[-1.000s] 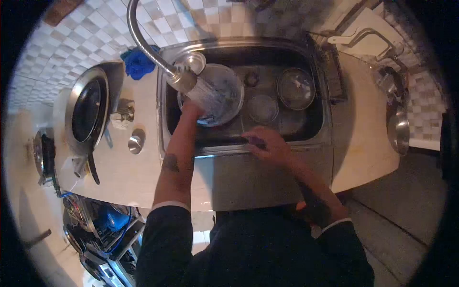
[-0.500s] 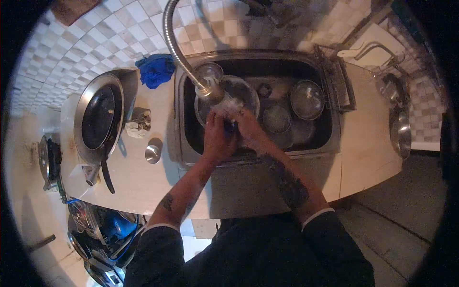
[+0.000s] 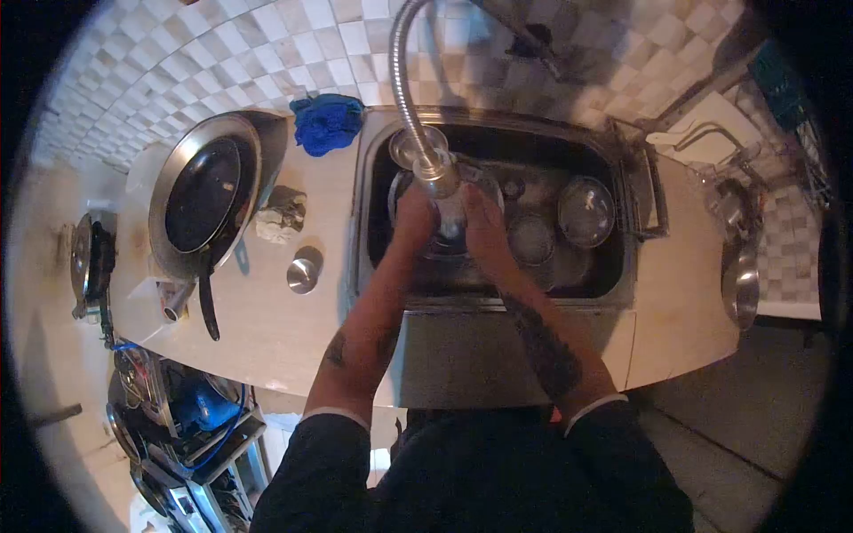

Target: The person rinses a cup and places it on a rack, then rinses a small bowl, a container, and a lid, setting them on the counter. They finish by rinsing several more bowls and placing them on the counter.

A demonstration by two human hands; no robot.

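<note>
Over the left part of the sink (image 3: 498,300), both of my hands are under the metal faucet head (image 3: 437,178), one on each side of the water. My left hand (image 3: 414,218) is at the left of a round metal bowl (image 3: 455,252), its fingers blurred and partly behind the faucet head. Opposite it, my right hand (image 3: 482,217) points away from me, fingertips near the bowl's far right side. I cannot tell whether the fingers grip the bowl. A small metal bowl (image 3: 405,147) sits behind, by the faucet hose (image 3: 399,71).
Right in the sink are a shiny bowl (image 3: 585,211) and a smaller round dish (image 3: 531,240). Left on the counter (image 3: 267,338) are a large pan (image 3: 163,240) with a black frying pan (image 3: 200,200) in it, a small metal cup (image 3: 302,276), a crumpled wrapper (image 3: 281,216) and a blue cloth (image 3: 325,124).
My hands were close together under the faucet and are now apart, one on either side of the water. The whole view has shifted, so the sink's left side appears further right.
</note>
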